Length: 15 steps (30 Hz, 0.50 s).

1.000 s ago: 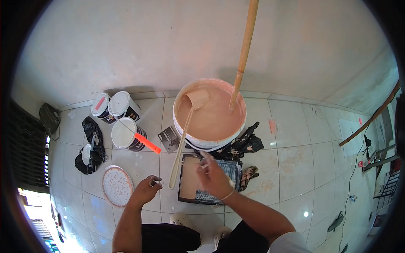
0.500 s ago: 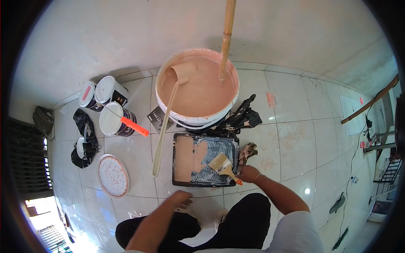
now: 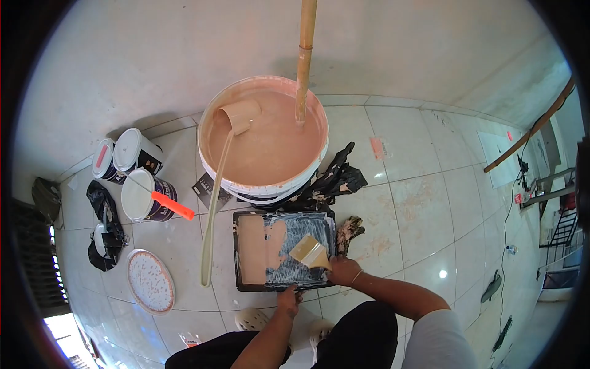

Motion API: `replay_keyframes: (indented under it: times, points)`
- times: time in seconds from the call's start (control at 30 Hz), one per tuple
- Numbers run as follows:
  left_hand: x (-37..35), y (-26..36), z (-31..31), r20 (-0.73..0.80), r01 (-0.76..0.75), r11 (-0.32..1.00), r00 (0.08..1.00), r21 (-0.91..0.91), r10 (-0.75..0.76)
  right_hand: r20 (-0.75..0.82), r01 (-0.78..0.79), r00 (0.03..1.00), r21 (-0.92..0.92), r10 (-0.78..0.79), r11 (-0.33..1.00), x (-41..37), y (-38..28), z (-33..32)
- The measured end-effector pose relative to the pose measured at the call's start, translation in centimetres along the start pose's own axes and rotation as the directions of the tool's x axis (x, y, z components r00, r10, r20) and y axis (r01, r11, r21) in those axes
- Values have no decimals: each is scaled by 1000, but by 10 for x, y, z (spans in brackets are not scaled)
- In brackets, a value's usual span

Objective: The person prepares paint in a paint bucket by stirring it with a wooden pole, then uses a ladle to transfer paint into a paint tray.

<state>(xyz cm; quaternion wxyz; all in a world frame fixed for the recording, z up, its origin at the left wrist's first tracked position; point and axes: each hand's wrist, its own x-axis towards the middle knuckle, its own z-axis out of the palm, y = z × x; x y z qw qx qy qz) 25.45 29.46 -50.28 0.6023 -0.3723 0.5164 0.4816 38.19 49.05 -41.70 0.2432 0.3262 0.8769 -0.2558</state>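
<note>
A black paint tray (image 3: 284,287) lies on the tiled floor, with pink-beige paint at its left and streaks over its right part. My left hand (image 3: 289,301) has its fingers at the tray's front edge; whether they grip it is hard to tell. At the tray's right edge is my right hand (image 3: 343,271), its fingers closed by the handle of a wide paintbrush (image 3: 309,252) whose bristles point up-left over the tray. Behind the tray stands a large bucket (image 3: 270,138) of pink-beige paint. A long-handled scoop (image 3: 241,115) and a bamboo pole (image 3: 305,61) stand in it.
White tubs (image 3: 147,195) and a roller with an orange handle (image 3: 173,205) are at the left. A paint-spotted lid (image 3: 151,281) lies nearer. Black plastic (image 3: 344,178) lies beside the bucket, and a stained rag (image 3: 350,234) right of the tray. A cable (image 3: 503,246) runs along the right.
My left hand has moved forward and right to the tray's front edge. My right hand now covers more of the brush handle. The whole view has shifted, with the tray and bucket lower and further left.
</note>
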Motion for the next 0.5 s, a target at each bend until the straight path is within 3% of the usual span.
replay_keyframes:
  times: [0.07, 0.1, 0.17, 0.3, 0.4, 0.5]
  points:
    - [-10, 6, 0, -47, -81, 996, 995, 48, 83, 80, -87, 994, 117, 78, 989, -6, -8, -27]
    - [-14, 6, -5, -37, -75, 996, 997, -43, 74, 81, -93, 993, 120, 83, 988, -10, -8, -31]
    - [-25, 9, -11, -21, -64, 990, 998, -128, 62, -89, -25, 995, 189, 43, 982, -17, -9, -41]
    - [-49, 17, -35, 193, -47, 987, 978, -156, 77, -92, -72, 991, 235, 95, 969, -28, -28, -63]
    - [-83, 28, -22, 287, -27, 998, 957, -64, 44, -125, -38, 990, 246, 70, 968, -44, -49, -75]
    - [-148, 47, 3, 365, -13, 1000, 931, 25, 3, 85, -25, 996, 307, -1, 951, -63, -69, -89]
